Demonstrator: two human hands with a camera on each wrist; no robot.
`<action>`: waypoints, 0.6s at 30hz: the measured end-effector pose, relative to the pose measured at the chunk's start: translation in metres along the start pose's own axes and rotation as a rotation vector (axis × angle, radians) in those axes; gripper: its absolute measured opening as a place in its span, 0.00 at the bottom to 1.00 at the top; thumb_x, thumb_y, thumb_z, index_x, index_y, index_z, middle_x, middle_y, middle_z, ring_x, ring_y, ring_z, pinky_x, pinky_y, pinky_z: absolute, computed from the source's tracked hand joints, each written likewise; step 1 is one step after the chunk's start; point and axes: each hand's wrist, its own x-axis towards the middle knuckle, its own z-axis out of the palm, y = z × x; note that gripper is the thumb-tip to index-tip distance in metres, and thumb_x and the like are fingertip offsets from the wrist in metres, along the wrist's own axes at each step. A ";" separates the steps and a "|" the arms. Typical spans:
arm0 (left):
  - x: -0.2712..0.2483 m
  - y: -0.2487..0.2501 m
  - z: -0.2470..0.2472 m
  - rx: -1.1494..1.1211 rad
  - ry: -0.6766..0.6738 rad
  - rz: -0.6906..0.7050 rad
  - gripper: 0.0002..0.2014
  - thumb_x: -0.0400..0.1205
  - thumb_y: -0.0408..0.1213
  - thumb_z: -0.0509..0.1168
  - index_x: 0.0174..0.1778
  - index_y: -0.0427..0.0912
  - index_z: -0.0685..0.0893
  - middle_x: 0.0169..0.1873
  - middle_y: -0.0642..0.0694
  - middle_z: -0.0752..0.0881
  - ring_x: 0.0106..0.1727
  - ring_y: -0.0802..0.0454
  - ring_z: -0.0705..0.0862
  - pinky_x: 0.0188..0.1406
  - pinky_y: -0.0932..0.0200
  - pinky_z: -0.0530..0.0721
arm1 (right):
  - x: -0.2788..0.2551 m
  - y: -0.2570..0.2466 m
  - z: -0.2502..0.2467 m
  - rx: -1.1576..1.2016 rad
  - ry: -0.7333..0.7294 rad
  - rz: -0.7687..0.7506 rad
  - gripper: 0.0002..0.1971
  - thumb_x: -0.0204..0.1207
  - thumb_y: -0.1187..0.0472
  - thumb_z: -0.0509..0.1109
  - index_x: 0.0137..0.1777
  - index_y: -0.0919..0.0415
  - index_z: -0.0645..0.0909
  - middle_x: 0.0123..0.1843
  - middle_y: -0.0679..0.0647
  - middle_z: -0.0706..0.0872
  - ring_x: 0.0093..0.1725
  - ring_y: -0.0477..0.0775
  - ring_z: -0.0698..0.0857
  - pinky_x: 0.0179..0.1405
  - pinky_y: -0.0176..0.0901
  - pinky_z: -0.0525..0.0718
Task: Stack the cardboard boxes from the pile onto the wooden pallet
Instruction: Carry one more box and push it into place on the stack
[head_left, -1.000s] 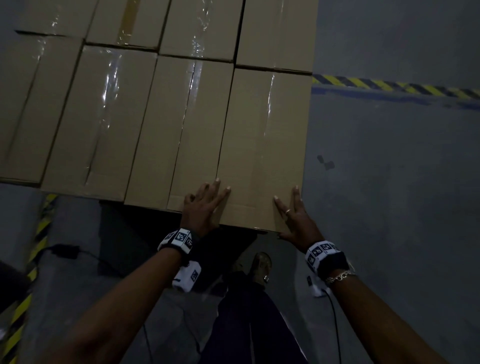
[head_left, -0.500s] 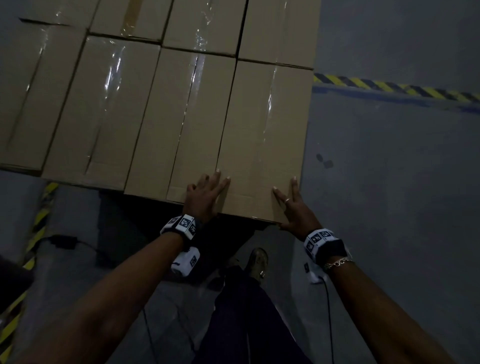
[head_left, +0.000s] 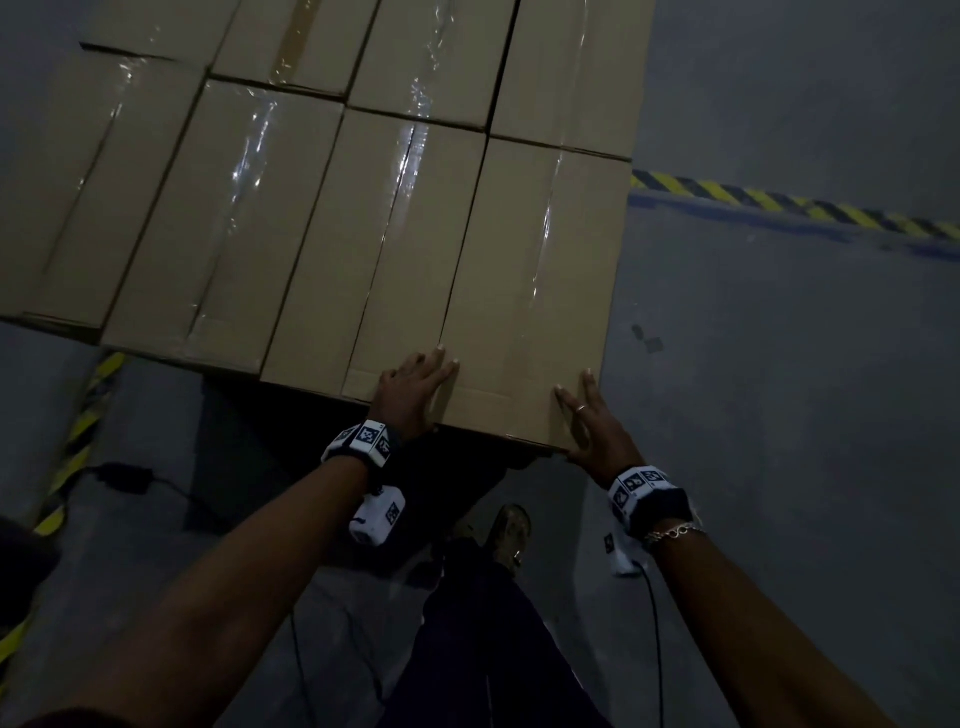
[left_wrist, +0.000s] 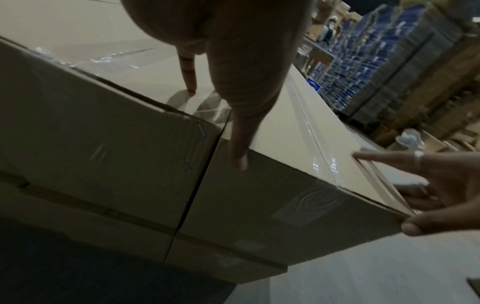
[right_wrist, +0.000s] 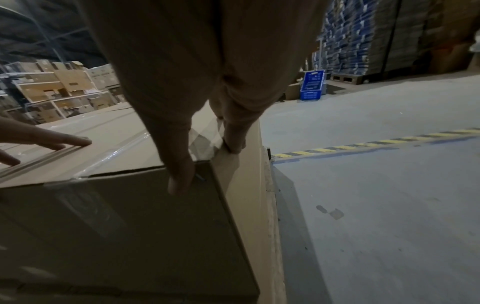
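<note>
Several brown cardboard boxes lie side by side in a taped layer, stacked on more boxes; the pallet is hidden. The near-right box (head_left: 530, 291) juts slightly towards me. My left hand (head_left: 415, 387) lies flat on its top at the near-left corner, fingers straight, beside the seam with the neighbouring box (head_left: 363, 260). My right hand (head_left: 584, 421) rests on the near-right corner, fingers straight on top and thumb on the front face. The left wrist view shows the left hand (left_wrist: 239, 144) on the box (left_wrist: 285, 133). The right wrist view shows the right hand (right_wrist: 187, 164) at the box's (right_wrist: 116, 216) corner.
Grey concrete floor lies to the right, crossed by a yellow-black tape line (head_left: 779, 202); another tape line (head_left: 78, 431) runs at the left. A black adapter with cable (head_left: 124, 475) lies near my shoe (head_left: 511, 530). A blue crate (right_wrist: 311, 85) and warehouse shelving (right_wrist: 52, 88) stand beyond.
Both hands stay on the near end of the same box. The view has shifted a little; the box looks barely moved.
</note>
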 end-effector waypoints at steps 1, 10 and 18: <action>0.000 -0.002 0.002 -0.025 0.009 0.004 0.56 0.69 0.47 0.83 0.89 0.55 0.55 0.89 0.49 0.51 0.87 0.42 0.57 0.74 0.36 0.70 | -0.004 0.001 0.002 0.021 0.026 0.012 0.55 0.65 0.72 0.85 0.88 0.49 0.59 0.91 0.52 0.39 0.87 0.61 0.62 0.73 0.61 0.80; -0.002 -0.009 0.025 -0.134 0.086 0.019 0.55 0.69 0.52 0.82 0.88 0.56 0.57 0.89 0.50 0.54 0.87 0.42 0.57 0.75 0.36 0.69 | -0.015 -0.008 0.011 0.023 0.101 0.130 0.46 0.72 0.74 0.79 0.87 0.52 0.63 0.92 0.53 0.46 0.83 0.62 0.69 0.69 0.53 0.81; -0.014 0.005 0.018 -0.233 0.023 -0.025 0.47 0.77 0.58 0.74 0.89 0.51 0.57 0.89 0.46 0.51 0.89 0.43 0.54 0.80 0.38 0.67 | -0.024 -0.034 0.004 0.075 -0.020 0.205 0.32 0.76 0.56 0.79 0.79 0.58 0.75 0.91 0.56 0.54 0.87 0.58 0.62 0.76 0.47 0.73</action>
